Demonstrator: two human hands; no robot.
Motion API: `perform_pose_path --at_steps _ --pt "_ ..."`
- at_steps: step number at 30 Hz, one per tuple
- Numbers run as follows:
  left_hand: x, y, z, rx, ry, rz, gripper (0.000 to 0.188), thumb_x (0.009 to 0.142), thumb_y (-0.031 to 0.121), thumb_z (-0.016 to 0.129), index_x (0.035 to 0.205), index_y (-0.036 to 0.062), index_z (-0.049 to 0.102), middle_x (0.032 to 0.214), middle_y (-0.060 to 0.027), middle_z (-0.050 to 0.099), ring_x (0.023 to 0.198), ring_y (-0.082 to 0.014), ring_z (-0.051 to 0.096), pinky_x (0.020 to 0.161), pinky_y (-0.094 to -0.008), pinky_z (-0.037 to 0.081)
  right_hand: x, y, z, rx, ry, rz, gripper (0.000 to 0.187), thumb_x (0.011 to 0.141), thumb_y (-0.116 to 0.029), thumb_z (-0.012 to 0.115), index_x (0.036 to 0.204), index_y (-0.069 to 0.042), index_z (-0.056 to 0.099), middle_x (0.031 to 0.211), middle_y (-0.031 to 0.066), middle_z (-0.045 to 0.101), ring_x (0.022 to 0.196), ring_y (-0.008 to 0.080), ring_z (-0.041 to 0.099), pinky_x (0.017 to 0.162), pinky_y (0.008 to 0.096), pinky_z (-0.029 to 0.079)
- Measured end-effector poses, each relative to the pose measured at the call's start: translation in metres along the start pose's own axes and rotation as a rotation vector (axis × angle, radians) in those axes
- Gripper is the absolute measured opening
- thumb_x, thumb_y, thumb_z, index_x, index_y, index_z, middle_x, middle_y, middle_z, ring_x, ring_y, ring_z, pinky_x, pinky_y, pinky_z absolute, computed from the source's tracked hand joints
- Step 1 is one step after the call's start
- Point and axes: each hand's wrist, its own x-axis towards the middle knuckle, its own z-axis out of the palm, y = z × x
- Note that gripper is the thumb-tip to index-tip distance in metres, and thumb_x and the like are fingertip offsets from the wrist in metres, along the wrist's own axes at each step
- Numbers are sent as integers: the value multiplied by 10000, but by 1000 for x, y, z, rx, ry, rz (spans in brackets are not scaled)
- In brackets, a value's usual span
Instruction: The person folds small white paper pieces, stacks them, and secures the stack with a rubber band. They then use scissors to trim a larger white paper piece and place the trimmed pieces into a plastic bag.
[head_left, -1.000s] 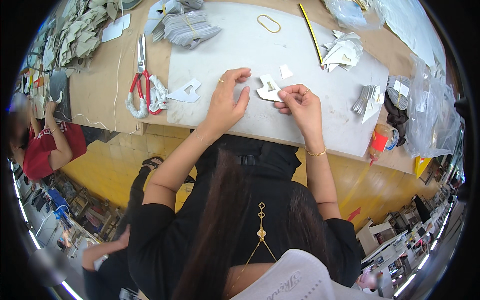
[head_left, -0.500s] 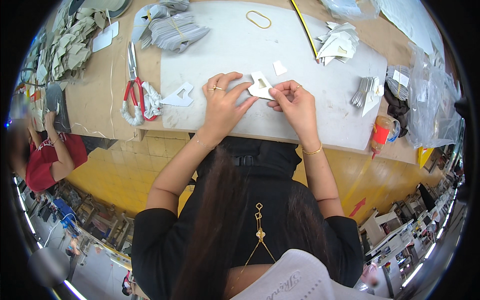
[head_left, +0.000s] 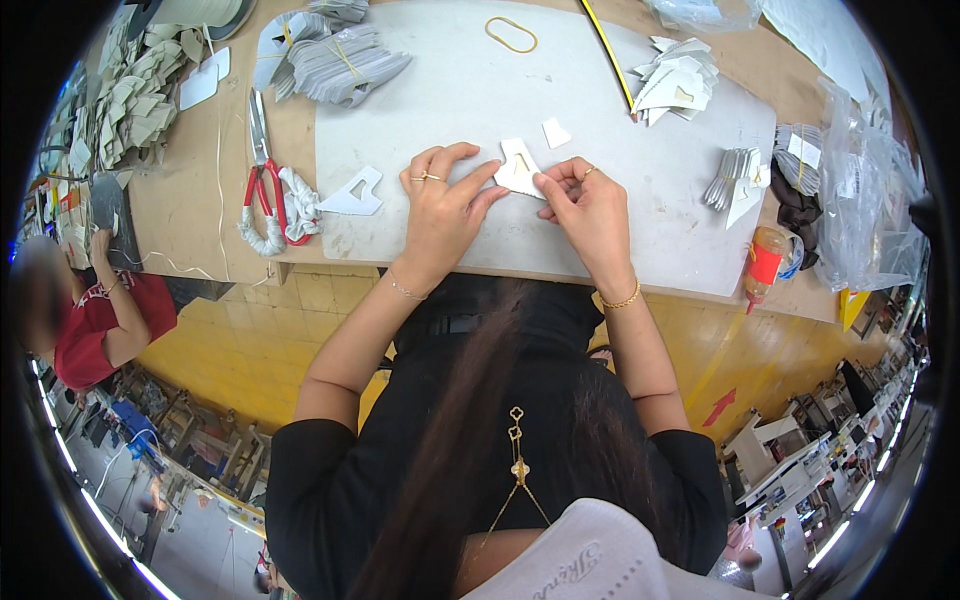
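Left hand: our left hand [head_left: 440, 205] has thumb and forefinger at the left edge of the white cut-out piece [head_left: 521, 183]; we cannot tell whether they pinch it. Its other fingers are bent.
Right hand: our right hand [head_left: 592, 215] pinches the piece's lower right corner between thumb and forefinger, the other fingers curled.
Cut-out piece: we have it over the grey sheet [head_left: 430, 115], toward the table's [head_left: 195, 225] near edge.
Small white scrap: we see the scrap [head_left: 556, 133] just beyond the piece, toward the far edge.
Scissors: red-handled scissors [head_left: 263, 165] lie left of the sheet, blades toward the far edge.
Second cut-out: another cut-out [head_left: 345, 201] lies between the scissors and our left hand.
Pencil: a yellow-and-black pencil [head_left: 608, 55] lies near the far edge, its tip beside a fanned stack [head_left: 672, 90].
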Motion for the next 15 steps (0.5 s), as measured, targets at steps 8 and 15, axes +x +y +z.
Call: perform_pose_path --at_steps 8,15 --pt "0 0 1 9 0 4 341 732 205 826 1061 145 760 1197 -44 594 1136 -247 481 946 -375 343 1 1 0 -2 2 -14 160 894 -116 692 851 36 670 697 93 675 580 132 673 544 251 501" --pt "-1 -1 2 15 -4 -1 351 728 207 829 1068 153 760 1209 -31 591 1141 -244 478 951 -374 340 2 2 0 -23 4 -17 160 894 -115 691 849 37 673 690 97 677 575 136 676 546 249 504"
